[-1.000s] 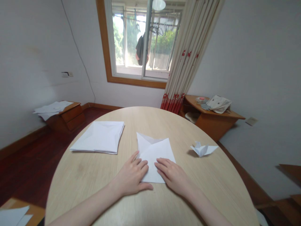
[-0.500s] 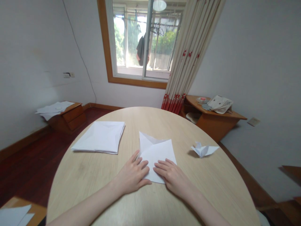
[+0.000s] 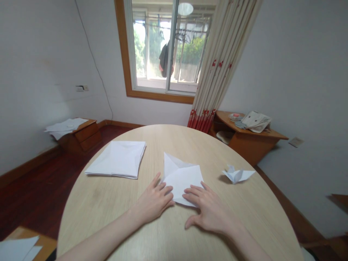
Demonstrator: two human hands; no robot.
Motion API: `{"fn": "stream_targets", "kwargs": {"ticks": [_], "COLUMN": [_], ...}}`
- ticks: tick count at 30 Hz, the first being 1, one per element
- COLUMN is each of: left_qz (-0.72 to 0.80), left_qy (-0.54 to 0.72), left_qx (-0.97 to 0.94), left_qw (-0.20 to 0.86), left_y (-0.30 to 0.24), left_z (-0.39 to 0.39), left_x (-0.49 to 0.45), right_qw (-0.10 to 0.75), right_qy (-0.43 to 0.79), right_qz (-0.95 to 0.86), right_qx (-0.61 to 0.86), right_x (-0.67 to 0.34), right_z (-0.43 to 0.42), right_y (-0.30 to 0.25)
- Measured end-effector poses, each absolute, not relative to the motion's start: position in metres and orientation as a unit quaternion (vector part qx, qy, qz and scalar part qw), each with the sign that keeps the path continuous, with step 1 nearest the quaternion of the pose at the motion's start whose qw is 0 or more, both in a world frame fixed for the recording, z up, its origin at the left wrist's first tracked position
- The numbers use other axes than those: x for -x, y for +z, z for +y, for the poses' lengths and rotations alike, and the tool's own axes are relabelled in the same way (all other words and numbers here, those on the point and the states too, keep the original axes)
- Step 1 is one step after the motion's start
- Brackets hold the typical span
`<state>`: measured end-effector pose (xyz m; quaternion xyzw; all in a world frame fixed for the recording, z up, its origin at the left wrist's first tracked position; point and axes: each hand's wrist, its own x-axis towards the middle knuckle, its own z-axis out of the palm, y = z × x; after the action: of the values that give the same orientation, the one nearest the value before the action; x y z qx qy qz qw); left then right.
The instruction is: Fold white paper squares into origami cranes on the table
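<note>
At far left, white papers lie on a low 2-drawer cabinet. On the round, pale wooden surface, a stack of white paper sits at left. Next comes the left hand, fingers extended, resting on the left edge of a folded white sheet near the middle. The right hand lies on its right side, thumb spread wide. The 2 hands are apart, clamped on nothing. Further right stands 1 folded paper bird.

A pale, red-hemmed curtain hangs at the window, near a wooden cabinet.
</note>
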<state>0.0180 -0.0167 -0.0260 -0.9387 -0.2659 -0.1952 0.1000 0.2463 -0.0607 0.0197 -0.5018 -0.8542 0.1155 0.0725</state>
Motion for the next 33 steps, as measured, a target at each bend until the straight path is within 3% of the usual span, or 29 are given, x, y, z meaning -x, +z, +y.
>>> {"fn": "stream_targets", "kwargs": {"ticks": [4,16,24,33], "left_qz": [-0.271,-0.281,-0.282,-0.26], "left_qy": [-0.196,-0.193,-0.195,-0.194], "left_qx": [0.937,0.935,0.936,0.944], "left_qw": [0.097,0.095,0.079,0.051], "left_y": [-0.027,-0.028,-0.022,-0.017], "left_z": [-0.016,-0.015,-0.018,-0.022], "left_x": [-0.018,-0.019,-0.018,-0.018], "right_qw": [0.068,0.197,0.237,0.358], "right_qy": [0.099,0.029,0.059,0.07], "right_qz": [-0.854,-0.848,-0.786,-0.739], "right_qx": [0.507,0.491,0.568,0.566], "right_x": [-0.25,-0.266,-0.275,-0.269], "right_z": [-0.061,-0.049,-0.04,-0.037], "right_y": [0.023,0.017,0.012,0.003]}}
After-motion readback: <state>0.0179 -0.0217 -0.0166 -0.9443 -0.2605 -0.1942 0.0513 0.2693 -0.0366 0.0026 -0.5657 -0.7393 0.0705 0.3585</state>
